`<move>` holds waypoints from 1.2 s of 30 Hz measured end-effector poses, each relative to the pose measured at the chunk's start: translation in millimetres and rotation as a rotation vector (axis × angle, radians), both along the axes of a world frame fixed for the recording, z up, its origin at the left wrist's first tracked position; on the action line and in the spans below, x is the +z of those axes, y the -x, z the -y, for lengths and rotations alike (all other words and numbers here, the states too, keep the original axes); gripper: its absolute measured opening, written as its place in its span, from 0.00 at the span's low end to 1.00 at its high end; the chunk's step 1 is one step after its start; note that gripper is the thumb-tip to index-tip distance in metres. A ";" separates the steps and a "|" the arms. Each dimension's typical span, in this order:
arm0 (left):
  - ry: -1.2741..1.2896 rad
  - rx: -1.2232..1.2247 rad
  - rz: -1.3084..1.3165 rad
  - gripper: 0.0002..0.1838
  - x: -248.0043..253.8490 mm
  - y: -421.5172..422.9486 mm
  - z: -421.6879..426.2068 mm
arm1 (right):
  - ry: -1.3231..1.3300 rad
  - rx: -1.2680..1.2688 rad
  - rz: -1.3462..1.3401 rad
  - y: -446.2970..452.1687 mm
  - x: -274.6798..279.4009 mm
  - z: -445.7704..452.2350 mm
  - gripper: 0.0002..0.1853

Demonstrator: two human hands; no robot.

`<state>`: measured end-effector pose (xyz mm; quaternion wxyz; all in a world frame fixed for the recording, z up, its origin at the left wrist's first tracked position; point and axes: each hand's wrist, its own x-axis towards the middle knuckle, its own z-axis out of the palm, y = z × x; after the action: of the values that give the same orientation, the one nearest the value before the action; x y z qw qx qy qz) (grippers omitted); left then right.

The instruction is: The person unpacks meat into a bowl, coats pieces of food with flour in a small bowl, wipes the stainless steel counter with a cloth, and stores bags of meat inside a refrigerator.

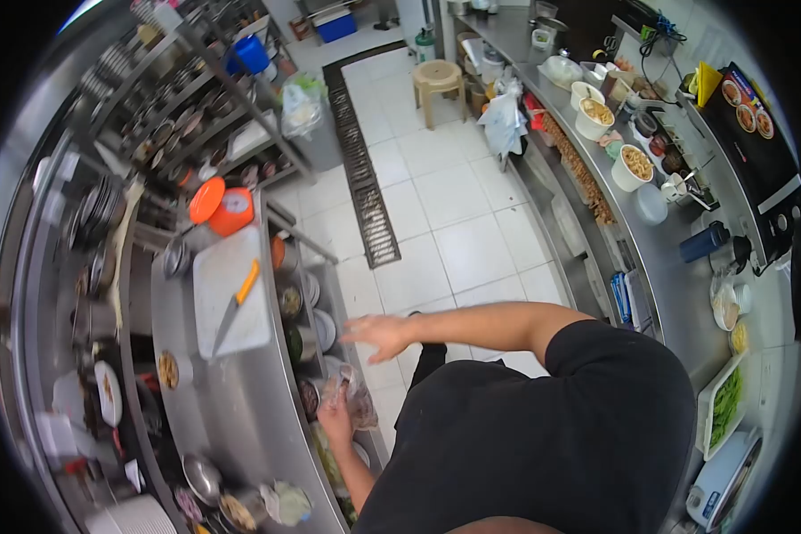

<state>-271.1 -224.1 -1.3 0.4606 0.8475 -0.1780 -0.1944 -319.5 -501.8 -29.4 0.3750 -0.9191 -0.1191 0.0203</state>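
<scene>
My left hand (334, 416) is closed on a clear plastic bag (360, 405) with reddish-brown contents, beside the open shelf under the left counter. Above it in the view, my right hand (379, 338) reaches out with its fingers apart and holds nothing. White bowls (324, 329) stand on the shelf close to the right fingertips. On the steel counter (240, 418) lies a white cutting board (206, 267), with a yellow-handled knife (237, 305) resting on it. An orange kitchen scale (233, 212) sits at the board's far end.
A tub of food (171, 369) and a metal bowl (202, 479) stand on the left counter. Across the tiled aisle, the right counter holds several white tubs (632, 167), a blue bottle (705, 242) and a tray of greens (724, 405). Ahead are a stool (438, 80) and a floor drain (360, 169).
</scene>
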 end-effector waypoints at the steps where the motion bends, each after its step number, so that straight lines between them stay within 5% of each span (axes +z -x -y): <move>1: 0.116 -0.054 -0.047 0.14 9.2 -25.4 27.8 | 0.006 0.007 0.103 -17.4 20.7 -0.2 0.44; 5: 0.202 -0.299 -0.008 0.14 46.3 -107.0 142.1 | 0.061 -0.063 0.309 -80.3 43.8 54.4 0.38; 6: 0.262 -0.296 -0.067 0.14 56.7 -124.2 168.2 | 0.073 -0.071 0.386 -88.4 46.5 79.1 0.25; 10: 0.399 -0.334 -0.003 0.16 82.7 -180.5 283.3 | -0.067 -0.264 0.465 -102.1 75.9 168.0 0.11; 12: 0.361 -0.308 0.000 0.16 82.0 -210.3 333.0 | -0.008 -0.407 0.459 -100.2 94.0 202.9 0.12; 15: 0.810 -0.220 -0.429 0.14 111.2 -221.9 417.0 | -0.047 -0.665 0.514 -111.0 110.7 246.9 0.14; 21: 0.994 -0.674 -0.426 0.16 112.6 -288.4 560.0 | -0.338 -0.822 0.206 -153.7 141.4 363.0 0.17; 24: 0.950 -0.836 -0.438 0.24 99.4 -323.9 625.6 | -0.279 -0.726 0.159 -191.0 139.5 448.8 0.14; 27: 0.912 -0.745 -0.397 0.30 104.2 -343.2 676.3 | -0.409 -0.773 0.313 -238.2 142.3 521.8 0.13; 28: 0.754 -0.618 -0.374 0.49 114.5 -348.4 689.5 | -0.437 -0.773 0.250 -246.7 159.7 544.9 0.12; 30: 0.577 -0.763 -0.207 0.65 89.1 -390.4 707.0 | -0.508 -0.759 0.267 -281.5 168.0 583.2 0.12; 32: 0.098 -0.785 0.074 0.69 80.2 -413.1 726.8 | -0.604 -0.716 0.224 -326.0 174.4 611.1 0.12; 34: 0.072 -0.835 0.114 0.58 103.0 -410.6 776.3 | -0.562 -0.713 0.180 -372.2 187.4 635.4 0.12; 36: 0.208 -0.591 0.229 0.50 68.1 -418.8 825.4 | -0.569 -0.713 0.260 -414.0 188.8 652.8 0.12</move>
<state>147.6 -1049.5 66.8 0.4452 0.7241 -0.4857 -0.2038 94.4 -1154.6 159.4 0.5777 -0.7583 0.1568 -0.2582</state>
